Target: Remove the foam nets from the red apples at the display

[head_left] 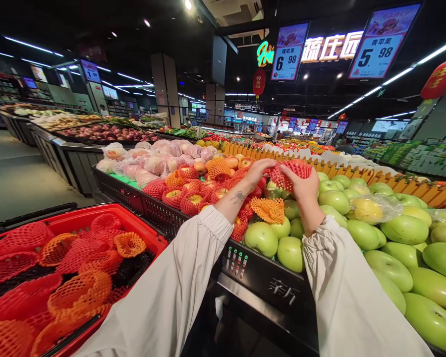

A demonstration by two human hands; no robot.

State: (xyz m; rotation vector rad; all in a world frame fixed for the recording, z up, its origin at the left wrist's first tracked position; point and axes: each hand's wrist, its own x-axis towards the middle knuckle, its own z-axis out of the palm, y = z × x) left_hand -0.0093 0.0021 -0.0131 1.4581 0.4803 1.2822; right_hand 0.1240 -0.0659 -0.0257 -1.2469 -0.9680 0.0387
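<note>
Both hands reach out over the fruit display and meet at a red foam fruit net (290, 174). My right hand (306, 187) is closed on its right side, thumb across the near face. From the left, my left hand (260, 171) grips the other side, its fingertips partly hidden by the mesh. Whether an apple sits inside the net is not clear. Below the hands, an orange foam net (268, 210) lies on the green apples (260, 238). Red apples in foam nets (194, 202) are piled left of my left forearm.
A red basket (156, 239) full of loose red and orange foam nets stands at the lower left. Bagged fruit (159, 157) lies behind the red apples. The black crate edge (260, 270) runs in front of me. An orange picket-style divider (342, 171) backs the green apples.
</note>
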